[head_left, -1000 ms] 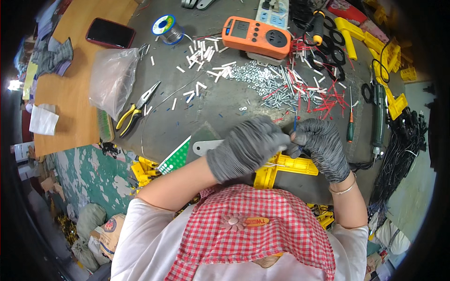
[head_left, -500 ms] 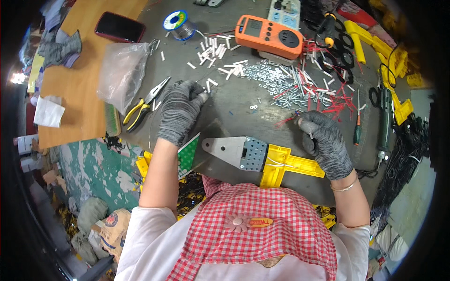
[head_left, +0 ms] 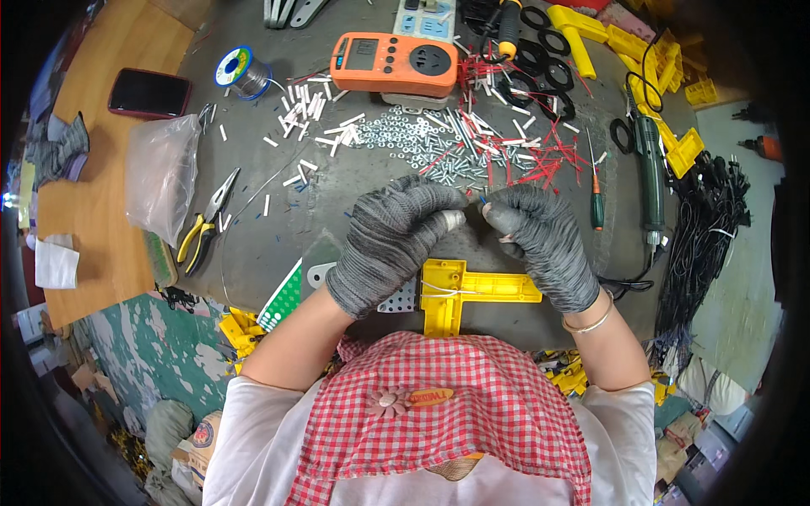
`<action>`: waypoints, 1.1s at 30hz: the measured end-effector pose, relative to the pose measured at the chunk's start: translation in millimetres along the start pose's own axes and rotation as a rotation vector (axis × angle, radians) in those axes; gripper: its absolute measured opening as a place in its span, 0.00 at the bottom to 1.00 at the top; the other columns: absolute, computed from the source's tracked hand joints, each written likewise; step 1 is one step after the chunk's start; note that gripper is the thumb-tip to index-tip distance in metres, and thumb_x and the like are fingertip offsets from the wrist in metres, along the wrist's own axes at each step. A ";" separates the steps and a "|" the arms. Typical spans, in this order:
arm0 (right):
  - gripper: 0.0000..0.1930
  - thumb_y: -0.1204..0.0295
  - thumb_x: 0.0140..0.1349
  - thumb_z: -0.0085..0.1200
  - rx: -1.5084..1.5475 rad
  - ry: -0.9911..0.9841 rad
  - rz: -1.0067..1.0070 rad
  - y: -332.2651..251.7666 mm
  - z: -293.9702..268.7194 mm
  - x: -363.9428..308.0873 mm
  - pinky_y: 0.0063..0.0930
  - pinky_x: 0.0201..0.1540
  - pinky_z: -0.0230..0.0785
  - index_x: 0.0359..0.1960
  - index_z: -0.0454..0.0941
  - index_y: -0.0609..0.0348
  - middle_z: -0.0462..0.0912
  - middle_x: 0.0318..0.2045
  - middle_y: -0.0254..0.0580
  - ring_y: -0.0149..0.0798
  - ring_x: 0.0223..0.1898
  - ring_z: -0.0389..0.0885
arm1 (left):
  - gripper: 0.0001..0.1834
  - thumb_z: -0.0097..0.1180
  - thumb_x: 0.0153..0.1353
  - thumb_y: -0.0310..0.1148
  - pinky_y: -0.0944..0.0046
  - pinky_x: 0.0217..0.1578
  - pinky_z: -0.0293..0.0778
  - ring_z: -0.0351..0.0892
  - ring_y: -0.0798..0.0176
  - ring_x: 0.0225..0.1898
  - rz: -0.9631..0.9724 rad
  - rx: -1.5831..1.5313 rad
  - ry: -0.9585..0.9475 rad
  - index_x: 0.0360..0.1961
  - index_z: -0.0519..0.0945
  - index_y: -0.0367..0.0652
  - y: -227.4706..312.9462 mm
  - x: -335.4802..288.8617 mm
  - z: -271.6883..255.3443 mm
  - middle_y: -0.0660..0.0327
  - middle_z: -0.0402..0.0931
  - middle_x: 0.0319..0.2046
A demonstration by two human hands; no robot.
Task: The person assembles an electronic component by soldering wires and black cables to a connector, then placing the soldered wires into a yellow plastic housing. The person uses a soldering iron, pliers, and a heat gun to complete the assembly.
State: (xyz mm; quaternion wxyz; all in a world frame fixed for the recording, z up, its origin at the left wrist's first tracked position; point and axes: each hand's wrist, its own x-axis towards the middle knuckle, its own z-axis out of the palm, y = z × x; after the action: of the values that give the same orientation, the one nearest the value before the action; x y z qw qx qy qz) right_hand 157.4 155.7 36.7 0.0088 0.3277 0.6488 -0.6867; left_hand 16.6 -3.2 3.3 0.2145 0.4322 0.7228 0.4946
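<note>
My left hand (head_left: pixel 396 236), in a grey knitted glove, pinches thumb to forefinger above the middle of the bench. Facing it closely, my right hand (head_left: pixel 544 240) is also gloved and pinched, with a tiny blue bit (head_left: pixel 483 201) at its fingertips. A speck of red shows by the left fingertips; what that hand holds is too small to name. Below the hands lies a yellow plastic housing (head_left: pixel 502 287) with a white wire across it. Beside it a perforated metal plate (head_left: pixel 401 299) is partly covered by my left wrist.
Beyond the hands lie loose screws (head_left: pixel 456 160), nuts (head_left: pixel 392 131), white sleeves (head_left: pixel 304 105) and red wires (head_left: pixel 540 164). An orange meter (head_left: pixel 394 66) stands behind them. Pliers (head_left: pixel 207 223) and a solder spool (head_left: pixel 242 73) are left; a screwdriver (head_left: pixel 597 202) and a green power driver (head_left: pixel 650 177) right.
My left hand has moved right from the white sleeves near the pliers to meet my right hand. The view has shifted, so the bench things appear further left.
</note>
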 end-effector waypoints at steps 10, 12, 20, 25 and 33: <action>0.15 0.66 0.63 0.61 0.025 -0.014 -0.094 15.8 3.0 7.0 0.22 0.37 0.78 0.43 0.83 0.68 0.85 0.33 0.42 0.29 0.33 0.83 | 0.11 0.64 0.58 0.28 0.59 0.39 0.78 0.83 0.52 0.35 -0.179 -0.373 -0.030 0.42 0.84 0.41 4.8 -5.1 8.3 0.53 0.83 0.35; 0.16 0.65 0.62 0.63 0.165 -0.082 -0.114 17.4 1.1 6.1 0.21 0.34 0.76 0.42 0.83 0.67 0.84 0.31 0.40 0.27 0.31 0.81 | 0.10 0.63 0.58 0.30 0.58 0.39 0.78 0.82 0.50 0.35 -0.048 0.012 -0.041 0.41 0.84 0.41 13.4 -6.1 6.7 0.54 0.82 0.35; 0.15 0.64 0.60 0.62 0.076 -0.060 -0.048 9.4 -0.4 -0.7 0.17 0.28 0.71 0.41 0.82 0.65 0.83 0.29 0.34 0.22 0.26 0.77 | 0.10 0.65 0.58 0.26 0.65 0.39 0.77 0.83 0.62 0.38 0.006 0.040 -0.020 0.42 0.83 0.41 4.0 -5.9 3.7 0.57 0.83 0.38; 0.14 0.64 0.60 0.62 0.129 -0.072 -0.044 12.9 -0.7 -3.5 0.17 0.28 0.70 0.38 0.83 0.64 0.82 0.26 0.32 0.22 0.24 0.76 | 0.10 0.64 0.58 0.24 0.66 0.43 0.75 0.81 0.65 0.42 -0.070 -0.223 -0.096 0.42 0.83 0.40 3.0 -6.4 0.2 0.57 0.81 0.40; 0.16 0.64 0.60 0.62 0.060 -0.247 0.053 10.5 -7.9 1.4 0.16 0.30 0.72 0.43 0.81 0.64 0.82 0.31 0.35 0.23 0.28 0.79 | 0.10 0.65 0.56 0.28 0.58 0.44 0.75 0.80 0.55 0.42 0.279 0.058 -0.112 0.41 0.83 0.44 -6.5 -1.0 -2.0 0.57 0.81 0.37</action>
State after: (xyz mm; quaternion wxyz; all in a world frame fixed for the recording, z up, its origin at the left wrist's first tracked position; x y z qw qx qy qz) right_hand 164.4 161.7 27.2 0.0973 0.2579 0.6131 -0.7404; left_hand 13.0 -6.0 -1.8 0.1710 0.5616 0.6566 0.4735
